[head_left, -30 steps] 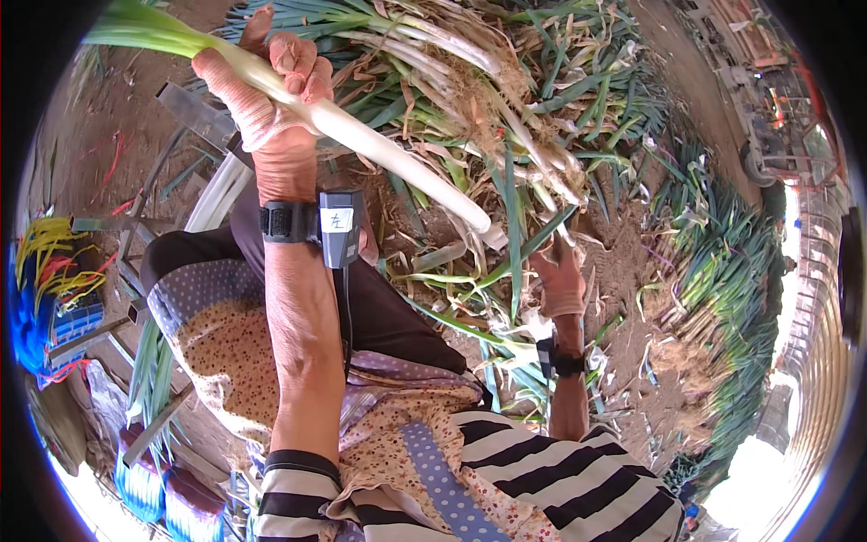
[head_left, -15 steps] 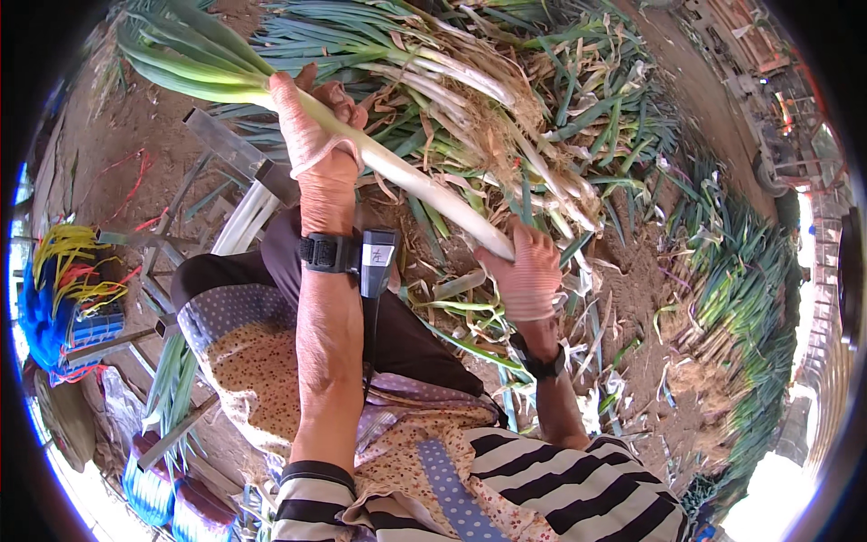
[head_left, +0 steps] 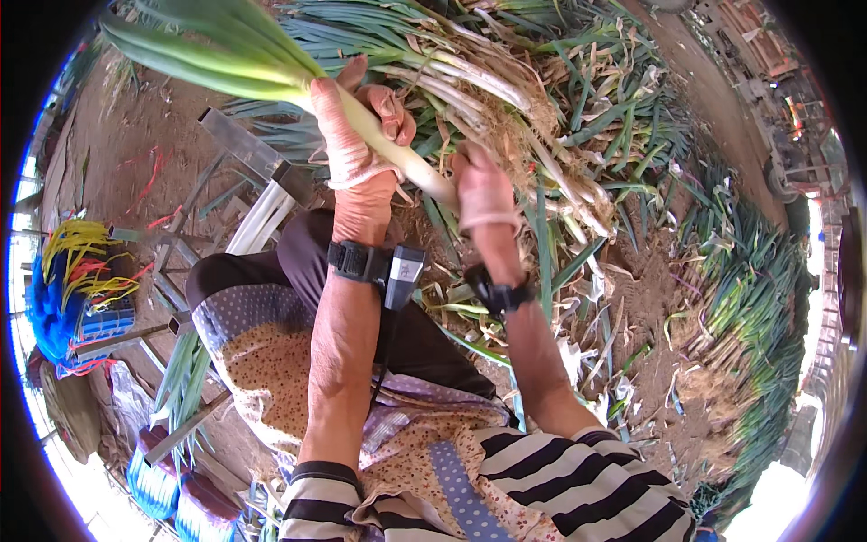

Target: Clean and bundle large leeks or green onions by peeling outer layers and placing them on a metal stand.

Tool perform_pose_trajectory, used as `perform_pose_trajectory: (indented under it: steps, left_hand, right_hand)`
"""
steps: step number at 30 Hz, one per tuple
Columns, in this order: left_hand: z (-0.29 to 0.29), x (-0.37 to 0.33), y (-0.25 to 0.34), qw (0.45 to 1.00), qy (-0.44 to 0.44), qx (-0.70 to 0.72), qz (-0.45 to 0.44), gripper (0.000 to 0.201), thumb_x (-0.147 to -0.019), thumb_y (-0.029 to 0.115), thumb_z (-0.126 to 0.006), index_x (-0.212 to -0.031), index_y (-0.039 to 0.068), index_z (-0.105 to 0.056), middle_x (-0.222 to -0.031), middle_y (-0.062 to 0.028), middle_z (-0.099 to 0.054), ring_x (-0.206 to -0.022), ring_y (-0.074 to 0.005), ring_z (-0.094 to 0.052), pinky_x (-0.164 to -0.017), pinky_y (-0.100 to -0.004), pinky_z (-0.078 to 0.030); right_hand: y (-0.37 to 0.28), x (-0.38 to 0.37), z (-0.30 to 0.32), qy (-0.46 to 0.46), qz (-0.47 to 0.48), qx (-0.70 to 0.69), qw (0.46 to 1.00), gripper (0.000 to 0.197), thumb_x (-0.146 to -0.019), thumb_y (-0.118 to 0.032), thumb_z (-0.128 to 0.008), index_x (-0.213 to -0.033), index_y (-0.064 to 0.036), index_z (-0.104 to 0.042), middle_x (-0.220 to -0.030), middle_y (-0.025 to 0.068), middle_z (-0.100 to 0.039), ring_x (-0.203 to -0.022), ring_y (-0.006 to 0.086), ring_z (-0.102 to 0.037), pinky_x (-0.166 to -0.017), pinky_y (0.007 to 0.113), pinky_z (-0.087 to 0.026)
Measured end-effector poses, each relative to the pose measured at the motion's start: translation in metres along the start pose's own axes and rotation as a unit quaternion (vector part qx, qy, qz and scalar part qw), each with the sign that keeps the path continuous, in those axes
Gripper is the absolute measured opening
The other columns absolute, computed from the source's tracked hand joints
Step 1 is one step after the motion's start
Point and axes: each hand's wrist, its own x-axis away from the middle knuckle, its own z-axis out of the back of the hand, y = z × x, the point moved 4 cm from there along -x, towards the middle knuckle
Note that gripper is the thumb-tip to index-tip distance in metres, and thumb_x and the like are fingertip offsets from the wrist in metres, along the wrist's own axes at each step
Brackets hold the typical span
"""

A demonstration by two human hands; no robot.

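Note:
A thick green onion with a long white shaft and fanned green leaves slants across the upper left. My left hand, in a pale work glove, is wrapped round the shaft just below the leaves. At the shaft's lower end my gloved right hand is closed, slightly smeared by motion. It covers that end, so the tip is hidden. Just beyond both hands lies a pile of untrimmed green onions with roots and dry outer leaves.
A metal frame stands left of my knees, with white onion shafts by it. Blue and yellow ties hang at the far left. Peeled leaf scraps litter the soil, and a long row of green onions lies at right.
My right hand has moved up and left, closer to my left hand. The left hand has shifted slightly right with the green onion, and less of its white shaft shows.

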Motion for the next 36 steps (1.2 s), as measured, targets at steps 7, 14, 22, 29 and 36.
perform_pose_trajectory:
  steps: [7, 14, 22, 29, 36]
  left_hand:
    - [-0.007, -0.003, 0.016, 0.993, -0.115, 0.008, -0.005, 0.065, -0.082, 0.062, -0.056, -0.117, 0.008, -0.059, -0.059, -0.0005, -0.05, -0.046, -0.0108, -0.039, -0.039, -0.0259, -0.034]
    - [-0.003, -0.002, 0.012, 0.998, -0.027, -0.06, 0.013, 0.063, -0.079, 0.06, -0.063, -0.111, 0.006, -0.059, -0.065, -0.0033, -0.055, -0.053, -0.0134, -0.05, -0.047, -0.0291, -0.042]
    - [-0.003, 0.013, -0.017, 0.995, 0.023, -0.006, 0.093, 0.063, -0.083, 0.046, -0.066, -0.116, -0.004, -0.049, -0.088, -0.012, -0.061, -0.076, -0.023, -0.065, -0.063, -0.0326, -0.057]
    - [-0.011, 0.021, -0.015, 0.991, -0.017, -0.071, 0.113, 0.064, -0.079, 0.057, -0.065, -0.107, -0.001, -0.056, -0.074, -0.0084, -0.061, -0.057, -0.0153, -0.055, -0.05, -0.0285, -0.048]
    - [-0.015, 0.005, 0.006, 0.992, -0.091, -0.063, 0.068, 0.066, -0.082, 0.061, -0.056, -0.101, -0.002, -0.057, -0.061, -0.0024, -0.053, -0.045, -0.0096, -0.041, -0.036, -0.0247, -0.034]
  right_hand:
    - [0.028, -0.001, 0.028, -0.118, -0.313, 0.019, 0.942, 0.029, -0.088, -0.032, -0.054, -0.098, -0.0051, -0.061, -0.092, 0.0144, -0.065, -0.084, 0.0297, -0.062, -0.077, 0.034, -0.047]
    - [-0.071, 0.011, 0.069, 0.111, 0.179, 0.198, 0.957, 0.032, -0.083, -0.015, -0.064, -0.114, -0.0139, -0.055, -0.107, 0.0066, -0.061, -0.087, 0.0237, -0.061, -0.071, 0.029, -0.053]
    - [-0.074, -0.014, 0.016, -0.013, -0.16, -0.137, 0.977, 0.03, -0.09, -0.031, -0.053, -0.107, -0.0055, -0.055, -0.085, 0.0162, -0.062, -0.075, 0.0266, -0.061, -0.065, 0.036, -0.051]
    - [0.0, -0.037, -0.027, -0.253, -0.064, 0.087, 0.962, 0.031, -0.091, -0.029, -0.054, -0.11, -0.0051, -0.061, -0.099, 0.0159, -0.064, -0.083, 0.0246, -0.062, -0.074, 0.036, -0.051]
    - [0.019, 0.028, 0.038, -0.129, -0.402, -0.333, 0.843, 0.026, -0.088, -0.023, -0.064, -0.111, -0.0103, -0.065, -0.093, 0.005, -0.065, -0.082, 0.0141, -0.056, -0.076, 0.024, -0.046]
